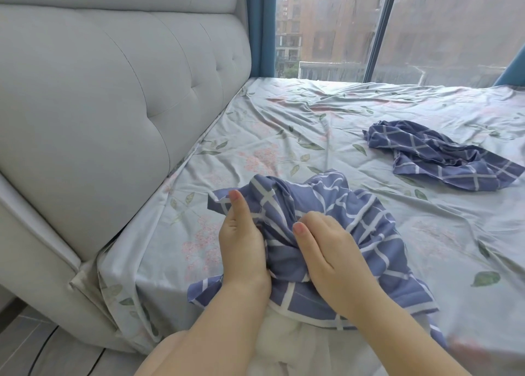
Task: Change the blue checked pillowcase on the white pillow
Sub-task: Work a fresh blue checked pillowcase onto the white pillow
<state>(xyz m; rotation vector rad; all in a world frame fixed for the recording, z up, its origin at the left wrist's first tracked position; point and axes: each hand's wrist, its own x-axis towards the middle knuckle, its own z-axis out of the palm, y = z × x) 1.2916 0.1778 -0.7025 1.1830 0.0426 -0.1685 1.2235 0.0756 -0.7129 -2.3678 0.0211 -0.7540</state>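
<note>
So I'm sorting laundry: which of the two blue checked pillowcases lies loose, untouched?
The far pillowcase, right side of the bed sheet, nothing touching it. The near pillowcase is held by the left hand and right hand.

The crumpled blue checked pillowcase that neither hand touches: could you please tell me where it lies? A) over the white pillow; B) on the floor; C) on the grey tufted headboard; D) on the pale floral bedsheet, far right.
D: the loose blue checked pillowcase lies on the pale floral bedsheet, apart from the left hand and right hand, which grip another, bunched blue checked pillowcase.
</note>
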